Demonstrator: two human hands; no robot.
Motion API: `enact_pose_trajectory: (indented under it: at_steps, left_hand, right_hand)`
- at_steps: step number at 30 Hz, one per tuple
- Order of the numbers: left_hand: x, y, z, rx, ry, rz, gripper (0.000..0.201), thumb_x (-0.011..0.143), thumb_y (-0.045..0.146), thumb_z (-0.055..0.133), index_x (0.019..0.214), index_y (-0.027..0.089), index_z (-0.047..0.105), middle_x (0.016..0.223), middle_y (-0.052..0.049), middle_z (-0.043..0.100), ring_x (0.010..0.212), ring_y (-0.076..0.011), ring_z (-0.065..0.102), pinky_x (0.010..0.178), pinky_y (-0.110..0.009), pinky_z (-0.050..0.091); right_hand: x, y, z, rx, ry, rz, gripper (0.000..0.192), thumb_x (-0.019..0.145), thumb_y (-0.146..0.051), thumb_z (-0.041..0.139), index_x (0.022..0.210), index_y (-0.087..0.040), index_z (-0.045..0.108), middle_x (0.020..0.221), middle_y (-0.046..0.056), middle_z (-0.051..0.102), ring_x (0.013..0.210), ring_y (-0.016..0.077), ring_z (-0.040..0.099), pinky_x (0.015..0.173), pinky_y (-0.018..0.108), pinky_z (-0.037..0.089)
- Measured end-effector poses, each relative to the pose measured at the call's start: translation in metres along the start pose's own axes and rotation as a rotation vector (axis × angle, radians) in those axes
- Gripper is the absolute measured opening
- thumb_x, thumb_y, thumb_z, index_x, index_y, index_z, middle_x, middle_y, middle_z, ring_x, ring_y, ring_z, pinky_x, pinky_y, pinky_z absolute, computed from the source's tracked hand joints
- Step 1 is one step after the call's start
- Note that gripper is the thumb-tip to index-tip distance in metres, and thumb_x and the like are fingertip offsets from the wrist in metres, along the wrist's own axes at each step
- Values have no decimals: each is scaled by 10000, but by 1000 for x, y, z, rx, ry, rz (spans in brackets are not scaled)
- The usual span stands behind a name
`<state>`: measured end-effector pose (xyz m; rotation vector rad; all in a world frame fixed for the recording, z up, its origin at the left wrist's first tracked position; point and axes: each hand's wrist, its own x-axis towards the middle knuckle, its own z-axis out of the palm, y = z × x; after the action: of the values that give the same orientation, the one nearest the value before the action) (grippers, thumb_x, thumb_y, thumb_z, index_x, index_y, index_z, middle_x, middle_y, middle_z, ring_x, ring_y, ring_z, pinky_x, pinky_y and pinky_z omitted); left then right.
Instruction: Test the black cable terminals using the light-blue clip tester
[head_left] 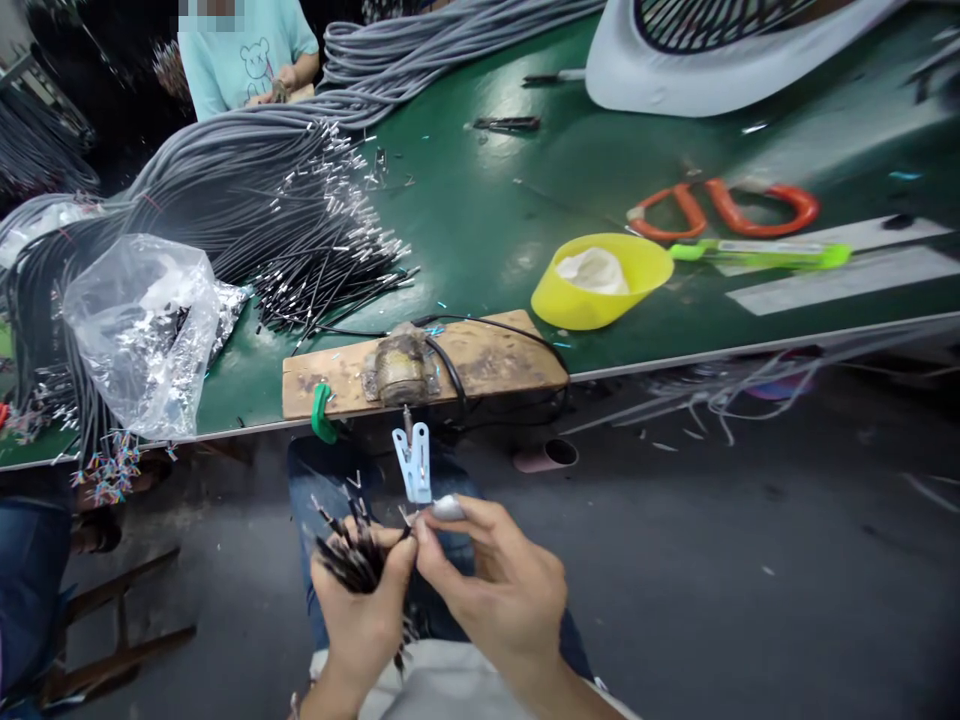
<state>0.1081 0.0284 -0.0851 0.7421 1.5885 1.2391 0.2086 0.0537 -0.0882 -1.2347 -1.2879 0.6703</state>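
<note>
The left hand point(364, 610) is closed around a bundle of thin black cables with stripped, pale ends point(351, 562), in front of the person's lap. The right hand point(506, 590) has thumb and forefinger pinched together at the bared tip of a single black cable point(407, 531) sticking out of that bundle, beside the left thumb; a smooth silver-grey cover point(448, 508) caps one of its fingertips.

Just above the fingers hangs a light-blue plastic clothespin point(414, 465), at the end of a thin metal shaft from a grimy, brownish cylindrical motor point(403, 370). The motor sits on a worn wooden board point(506, 360) at the edge of the green table point(457, 210), with a green plastic clamp point(322, 412) at the board's near edge.

Left of the board lie a clear crumpled plastic bag point(142, 330) and a large heap of grey cables with black ends point(247, 180). To the right stands a yellow oval bowl point(581, 312) with something white inside, near orange-handled scissors point(780, 212). Across the table is a person in a light-blue shirt point(251, 60).
</note>
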Motion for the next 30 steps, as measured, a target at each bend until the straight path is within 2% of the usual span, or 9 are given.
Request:
enact_pose_trajectory:
  at_steps: [3,7,10,14,17,20,24,26,30]
  left_hand:
    - [4,-7,0,-156,-156,-98,252,646,423,703,608,187,621,388,38,439,331,-84,360,338,-224,331]
    - [6,-12,0,-271,-236,-151,300,650,437,701,620,163,584,369,83,344,300,-29,259,317,-183,231]
    - [5,-13,-1,-245,-227,-134,278,680,405,690,634,147,598,378,73,370,311,-31,294,332,-185,244]
    - [11,-27,-1,-241,-213,-139,285,660,427,698,642,167,584,366,79,368,293,-35,295,309,-184,244]
    - [25,-51,-1,-222,-247,-151,368,569,517,722,529,181,579,285,92,298,230,-30,227,236,-187,191]
    - [34,-65,-3,-140,-298,-112,436,505,591,718,421,195,557,253,62,340,201,-33,213,191,-203,185]
    - [27,-44,-7,-51,-277,-28,354,619,532,686,531,191,655,309,25,431,249,-78,343,250,-230,313]
    - [21,-23,-9,83,-216,99,178,675,365,710,630,192,712,554,-46,611,468,-134,542,459,-269,481]
    - [18,5,-10,189,-255,261,37,645,233,740,619,209,733,624,-59,624,601,-189,587,592,-322,508]
  right_hand:
    - [7,7,0,316,-155,279,109,695,-212,654,771,-212,577,589,-3,674,491,139,633,460,200,498]
    - [18,19,-4,532,-311,502,113,696,-253,669,764,-199,596,625,-10,640,537,107,600,511,181,483]
    - [24,24,-8,594,-329,445,145,706,-258,670,835,-205,629,731,4,635,656,115,592,594,190,474]
    - [26,26,-9,646,-531,332,80,725,-247,671,782,-192,664,747,14,586,700,127,539,631,212,437]
    - [21,27,-5,757,-518,373,132,762,-295,647,689,-186,645,693,-1,526,658,116,491,608,212,406]
    - [15,27,1,936,-485,510,159,737,-355,671,716,-199,651,665,-19,500,625,107,466,617,216,399]
    - [16,30,3,1080,-571,759,180,677,-358,727,746,-199,677,627,-33,508,600,93,466,636,207,400]
    - [22,33,1,1095,-661,845,214,621,-354,768,710,-178,686,633,-28,531,616,90,479,638,195,396]
    - [35,37,-7,1072,-879,888,306,538,-385,805,701,-148,700,625,-15,559,615,95,496,621,200,391]
